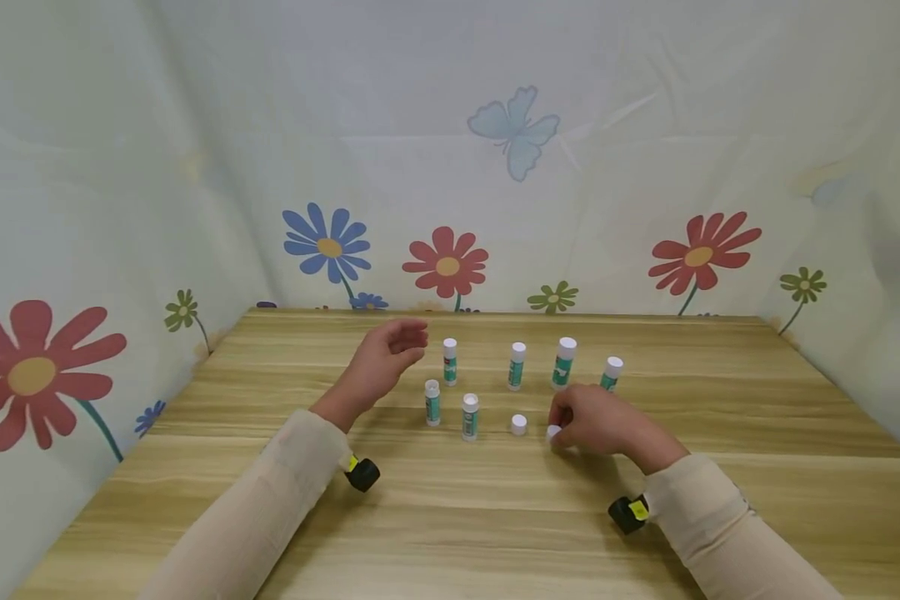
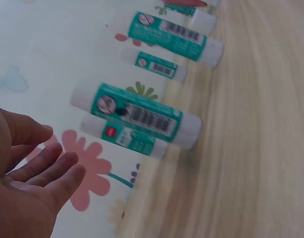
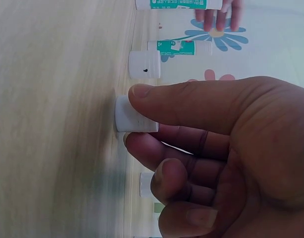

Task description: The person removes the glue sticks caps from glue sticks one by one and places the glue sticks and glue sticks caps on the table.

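My right hand (image 1: pixel 596 421) pinches a small white cap (image 3: pixel 134 116) between thumb and fingers, low at the tabletop. Just left of it stands another white cap (image 1: pixel 519 425). Two uncapped glue sticks, one (image 1: pixel 432 404) nearer my left hand and one (image 1: pixel 470 419) beside it, stand upright with teal labels. My left hand (image 1: pixel 378 362) hovers left of these, fingers relaxed and holding nothing. In the left wrist view its fingertips (image 2: pixel 75 173) point toward the glue sticks without touching them.
Behind stands a row of capped glue sticks: a slim one (image 1: pixel 450 364), another (image 1: pixel 517 367), a thicker one (image 1: pixel 564 364), and one (image 1: pixel 612 373) partly hidden by my right hand. The wooden table (image 1: pixel 450 533) meets a flower-printed curtain (image 1: pixel 607 192) at the back.
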Motion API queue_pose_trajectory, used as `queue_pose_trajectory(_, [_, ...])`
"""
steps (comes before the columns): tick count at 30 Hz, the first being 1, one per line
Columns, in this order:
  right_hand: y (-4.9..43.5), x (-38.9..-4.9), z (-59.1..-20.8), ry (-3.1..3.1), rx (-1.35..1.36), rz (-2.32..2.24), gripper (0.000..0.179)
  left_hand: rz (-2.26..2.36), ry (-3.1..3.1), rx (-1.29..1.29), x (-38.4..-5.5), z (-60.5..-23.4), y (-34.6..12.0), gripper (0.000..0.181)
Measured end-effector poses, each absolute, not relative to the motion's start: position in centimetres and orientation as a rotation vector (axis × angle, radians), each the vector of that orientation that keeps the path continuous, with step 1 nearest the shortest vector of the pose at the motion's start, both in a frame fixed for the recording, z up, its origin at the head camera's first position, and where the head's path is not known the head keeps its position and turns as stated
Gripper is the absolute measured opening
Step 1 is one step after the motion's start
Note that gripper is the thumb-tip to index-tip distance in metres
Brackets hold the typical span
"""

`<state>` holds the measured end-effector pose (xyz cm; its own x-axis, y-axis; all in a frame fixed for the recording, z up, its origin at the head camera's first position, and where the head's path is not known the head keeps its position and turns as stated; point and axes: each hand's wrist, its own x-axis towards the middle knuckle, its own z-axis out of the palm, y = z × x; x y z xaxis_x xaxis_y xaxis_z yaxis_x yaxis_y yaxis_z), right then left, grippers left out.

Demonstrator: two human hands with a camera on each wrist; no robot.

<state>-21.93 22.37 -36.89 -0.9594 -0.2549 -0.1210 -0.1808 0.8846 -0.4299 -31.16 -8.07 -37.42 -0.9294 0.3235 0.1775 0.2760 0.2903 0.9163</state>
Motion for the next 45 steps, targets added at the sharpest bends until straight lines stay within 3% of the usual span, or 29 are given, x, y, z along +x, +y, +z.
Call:
queue_pose_trajectory(15, [22.2,-22.1,-37.0,2.845,-0.321,-0.680,0.014,1.677,2.296,0.575,-34.8,-40.0,-6.0,0.046])
queue_pose_trajectory(21, [22.0,-22.0,-37.0,2.842,-0.316,-0.695,0.015,1.637,2.255,0.646,-35.1,-40.5,-6.0,0.046])
queue_pose_trajectory(34, [22.1,-22.2,-37.0,2.838,-0.321,-0.685,0.016,1.627,2.294,0.688,-35.2,-41.3,-5.5,0.030])
queue_pose_trajectory(45, [21.9,-22.1,-36.8,2.840,-0.336,-0.702,0.017,1.683,2.337,0.597,-34.7,-39.9,-5.9,0.035])
